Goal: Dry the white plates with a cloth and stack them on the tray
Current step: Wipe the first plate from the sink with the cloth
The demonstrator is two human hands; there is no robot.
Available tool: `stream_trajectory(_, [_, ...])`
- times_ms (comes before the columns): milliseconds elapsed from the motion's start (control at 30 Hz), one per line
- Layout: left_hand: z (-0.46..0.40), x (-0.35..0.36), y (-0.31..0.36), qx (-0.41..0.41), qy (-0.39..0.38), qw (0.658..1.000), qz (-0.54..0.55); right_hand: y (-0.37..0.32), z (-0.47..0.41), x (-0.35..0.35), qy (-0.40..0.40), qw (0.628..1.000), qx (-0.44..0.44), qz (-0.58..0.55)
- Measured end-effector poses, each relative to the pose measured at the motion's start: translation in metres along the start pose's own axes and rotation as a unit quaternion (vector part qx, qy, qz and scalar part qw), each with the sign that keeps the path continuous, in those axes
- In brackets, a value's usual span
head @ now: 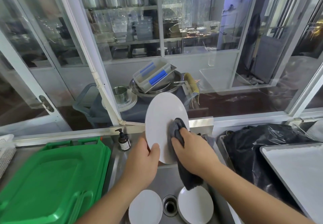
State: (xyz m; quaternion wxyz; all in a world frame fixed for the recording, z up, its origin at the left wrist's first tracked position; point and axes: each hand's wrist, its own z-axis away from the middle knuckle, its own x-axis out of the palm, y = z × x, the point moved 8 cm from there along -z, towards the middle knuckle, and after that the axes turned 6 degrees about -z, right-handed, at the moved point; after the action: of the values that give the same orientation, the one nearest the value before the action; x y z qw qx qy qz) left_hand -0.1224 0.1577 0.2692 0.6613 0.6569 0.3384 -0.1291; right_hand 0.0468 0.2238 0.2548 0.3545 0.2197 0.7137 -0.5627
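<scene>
The left hand grips the lower left rim of a white plate, thumb curled over its face, holding it upright above the sink. The right hand has its fingers closed on a dark grey cloth, pressing it against the plate's lower right face; the cloth's tail hangs below the wrist. Two more white plates lie in the sink basin, one either side of the drain. A grey tray sits on the worktop at right, beside a black plastic bag. Green lids are stacked at left, with a brown pump bottle behind.
</scene>
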Motion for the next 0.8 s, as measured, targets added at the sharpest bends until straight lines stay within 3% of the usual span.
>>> stream_trajectory(167, [-0.001,0.006,0.014,0.075,-0.027,0.993,-0.089,-0.007,0.002,-0.004,0.001,0.996,-0.007,-0.094])
stream_trajectory(267, [0.001,0.006,0.022,0.120,-0.029,0.984,-0.130,-0.001,-0.002,-0.016,0.042,0.975,0.042,-0.216])
stream_trajectory(400, [-0.001,0.006,0.025,0.142,-0.052,0.966,-0.211,0.013,-0.010,-0.025,0.085,0.917,0.129,-0.367])
stream_trajectory(467, [-0.001,0.006,0.030,0.165,-0.065,0.952,-0.249,0.022,-0.009,-0.021,0.079,0.854,0.191,-0.478])
stream_trajectory(533, [0.001,0.006,0.033,0.200,-0.072,0.938,-0.273,0.025,-0.003,-0.011,0.034,0.770,0.249,-0.586])
stream_trajectory(567, [0.002,0.006,0.034,0.221,-0.073,0.927,-0.294,0.024,0.000,-0.008,0.007,0.747,0.254,-0.614])
stream_trajectory(700, [0.010,0.012,0.037,0.322,-0.040,0.856,-0.403,0.017,0.010,-0.001,-0.085,0.710,0.257,-0.650])
stream_trajectory(800, [0.019,0.010,0.043,0.374,0.008,0.824,-0.426,0.020,0.015,-0.001,-0.073,0.701,0.271,-0.655])
